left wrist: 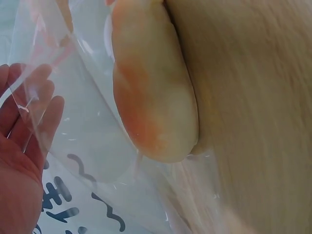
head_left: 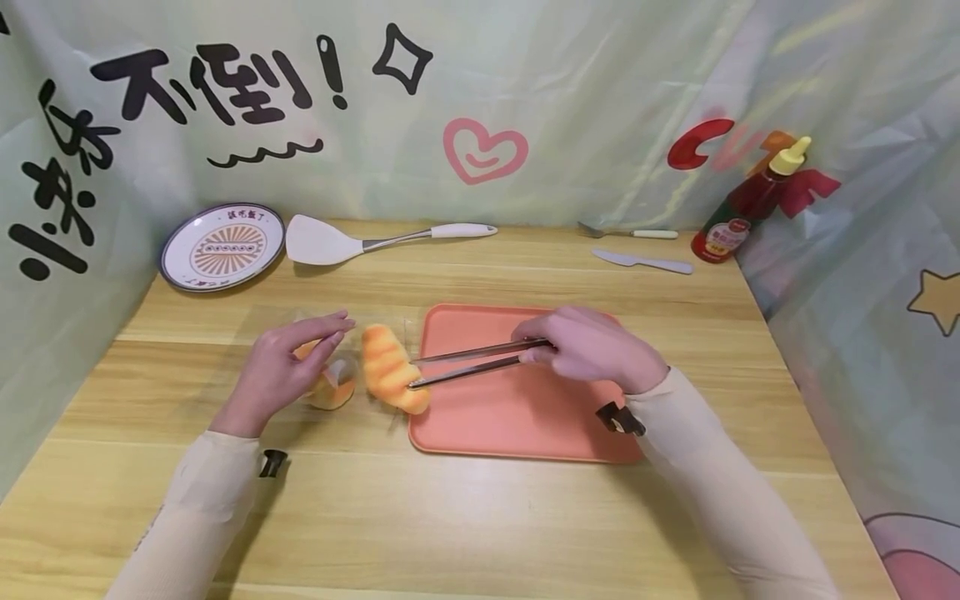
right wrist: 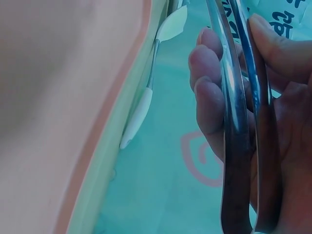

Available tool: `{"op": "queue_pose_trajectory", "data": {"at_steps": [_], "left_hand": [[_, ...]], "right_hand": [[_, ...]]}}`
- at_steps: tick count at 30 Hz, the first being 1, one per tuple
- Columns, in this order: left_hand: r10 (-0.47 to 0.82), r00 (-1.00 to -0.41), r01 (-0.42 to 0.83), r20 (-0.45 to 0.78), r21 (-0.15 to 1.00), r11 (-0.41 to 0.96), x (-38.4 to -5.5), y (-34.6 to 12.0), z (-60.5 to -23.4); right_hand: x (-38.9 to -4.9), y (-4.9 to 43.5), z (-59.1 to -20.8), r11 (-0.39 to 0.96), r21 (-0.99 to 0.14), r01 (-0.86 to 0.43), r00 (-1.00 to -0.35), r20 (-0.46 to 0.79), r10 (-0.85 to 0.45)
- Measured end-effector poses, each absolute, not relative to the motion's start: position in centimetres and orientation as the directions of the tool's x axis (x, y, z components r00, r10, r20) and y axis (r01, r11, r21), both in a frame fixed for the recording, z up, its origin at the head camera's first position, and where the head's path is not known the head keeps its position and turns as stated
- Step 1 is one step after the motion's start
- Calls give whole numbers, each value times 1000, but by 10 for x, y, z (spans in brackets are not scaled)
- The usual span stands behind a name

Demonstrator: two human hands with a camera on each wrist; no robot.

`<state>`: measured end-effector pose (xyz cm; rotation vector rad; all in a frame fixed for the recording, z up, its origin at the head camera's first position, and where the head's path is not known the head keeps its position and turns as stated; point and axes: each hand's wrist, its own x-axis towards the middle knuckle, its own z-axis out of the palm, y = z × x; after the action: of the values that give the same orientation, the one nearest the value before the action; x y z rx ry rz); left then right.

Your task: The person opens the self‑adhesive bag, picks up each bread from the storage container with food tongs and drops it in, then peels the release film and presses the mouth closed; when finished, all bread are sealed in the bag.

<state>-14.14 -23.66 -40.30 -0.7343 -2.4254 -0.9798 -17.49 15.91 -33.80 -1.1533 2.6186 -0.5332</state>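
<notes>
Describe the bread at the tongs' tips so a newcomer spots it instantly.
On the wooden table, in the head view, find the left edge of the pink tray. There the metal tongs, held in the right hand, reach a ridged golden bread. Unlike the other bread, partly hidden by the left hand, it shows nearly whole and has the tongs' tips at it.

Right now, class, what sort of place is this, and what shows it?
Probably a staged tabletop set for food handling, rather than a working kitchen: a printed sheet hangs close behind the wooden table, where tongs meet a croissant-shaped roll.
</notes>
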Motion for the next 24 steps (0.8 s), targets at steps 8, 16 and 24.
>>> {"op": "queue_pose_trajectory", "data": {"at_steps": [8,16,24], "left_hand": [[313,-775,605,549,501,619,-141,-236,-402],[316,-778,601,543,498,625,-142,-236,-402],[319,-765,616,559,492,615,-141,-236,-403]], "right_hand": [[-183,154,-343,596,-406,-693,-636,-44,-770],[-186,147,-344,581,-409,-704,-623,-38,-782],[-189,139,-349,584,-421,-694,-627,-47,-778]]}}
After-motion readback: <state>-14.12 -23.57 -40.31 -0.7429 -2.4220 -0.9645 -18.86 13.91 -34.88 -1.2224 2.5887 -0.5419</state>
